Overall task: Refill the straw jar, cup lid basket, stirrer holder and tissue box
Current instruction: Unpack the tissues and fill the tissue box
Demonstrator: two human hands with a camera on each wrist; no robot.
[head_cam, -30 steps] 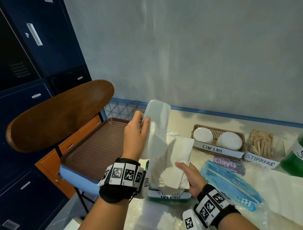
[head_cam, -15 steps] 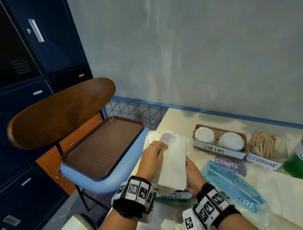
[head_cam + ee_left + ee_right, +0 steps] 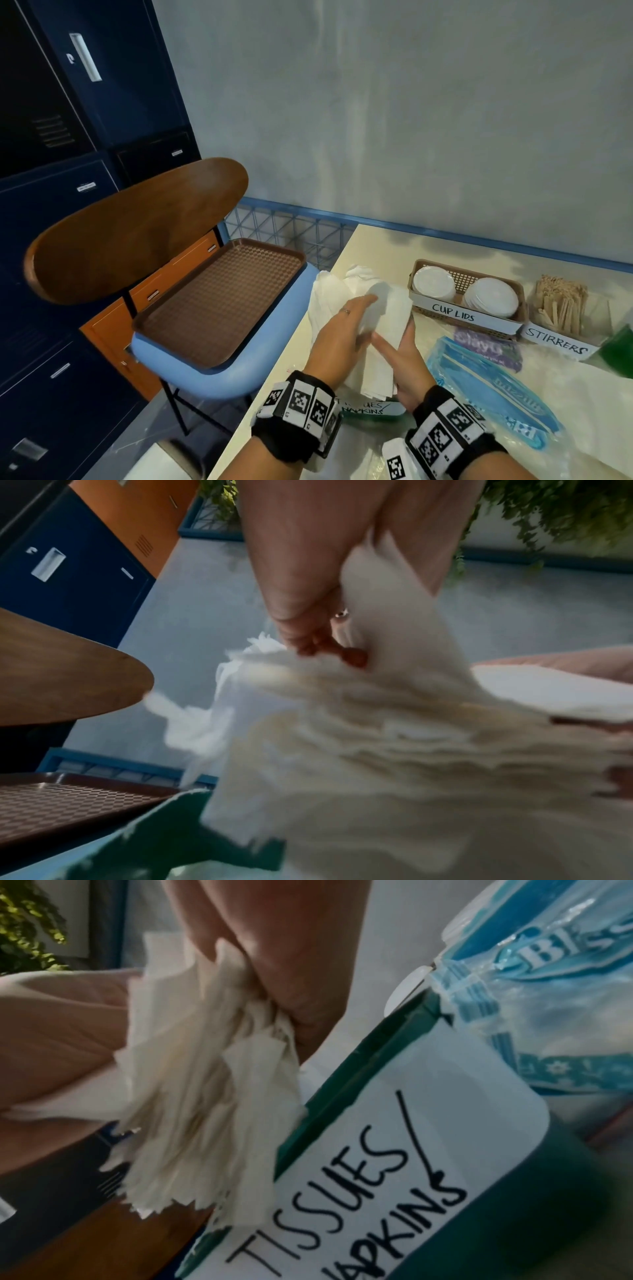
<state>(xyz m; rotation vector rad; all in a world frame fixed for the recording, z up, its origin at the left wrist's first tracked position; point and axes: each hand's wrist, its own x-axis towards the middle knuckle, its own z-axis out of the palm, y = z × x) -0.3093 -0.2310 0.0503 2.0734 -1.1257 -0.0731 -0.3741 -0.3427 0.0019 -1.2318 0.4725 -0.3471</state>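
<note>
A thick stack of white tissues (image 3: pixel 385 318) stands in the green box labelled TISSUES/NAPKINS (image 3: pixel 373 409) at the table's front left corner. My left hand (image 3: pixel 342 335) lies over the stack's left face, and in the left wrist view its fingers (image 3: pixel 308 593) and thumb hold the tissues (image 3: pixel 377 737). My right hand (image 3: pixel 400 363) grips the stack from the right; the right wrist view shows its fingers (image 3: pixel 291 947) pinching the sheets (image 3: pixel 198 1096) just above the box (image 3: pixel 394 1150). The cup lids basket (image 3: pixel 428 270), stirrer holder (image 3: pixel 561 315) and a green jar (image 3: pixel 620 346) stand further right.
A blue tissue pack (image 3: pixel 489 387) and a purple packet (image 3: pixel 486 346) lie right of the box. A brown tray (image 3: pixel 219 301) rests on a blue chair seat (image 3: pixel 219 377) close to the table's left edge. Dark lockers stand on the left, a wall behind.
My left hand came down from head height with a folded bundle of tissues and joined it to the stack. Both hands now hold the stack low over the box.
</note>
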